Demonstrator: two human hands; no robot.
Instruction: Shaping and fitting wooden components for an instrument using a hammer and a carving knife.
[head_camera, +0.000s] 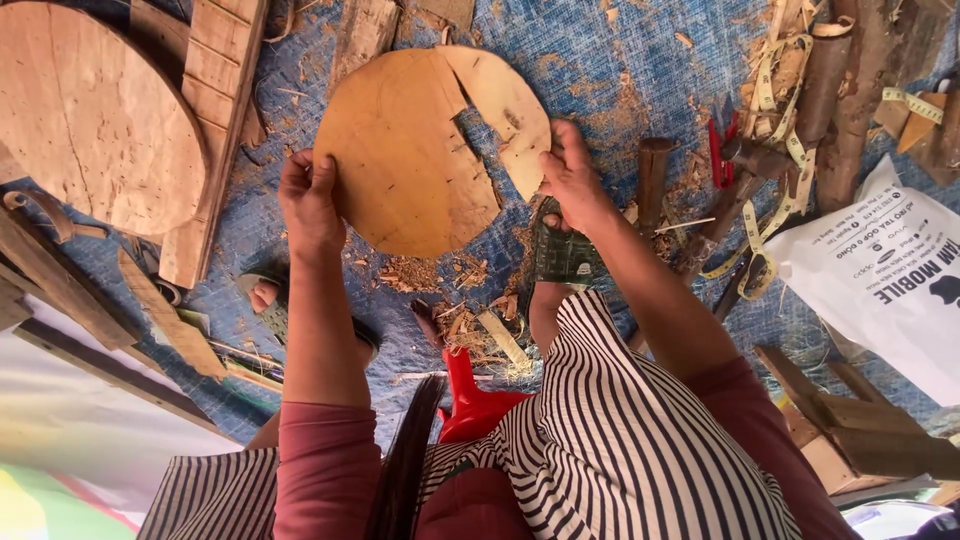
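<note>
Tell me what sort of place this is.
Probably an informal woodworking spot on the ground: wood shavings litter a blue tarp, rough branches lie nearby, and both hands, left hand and right hand, hold a round wooden disc.

single head view, looking steeply down from above, close over both hands; fingers sit mid-frame, blue mat (600, 80) beyond them, striped lap nearer than the fingertips.

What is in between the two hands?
In the head view, a round wooden disc with a cracked-off wedge lies between the left hand and the right hand; both grip its edges.
</note>
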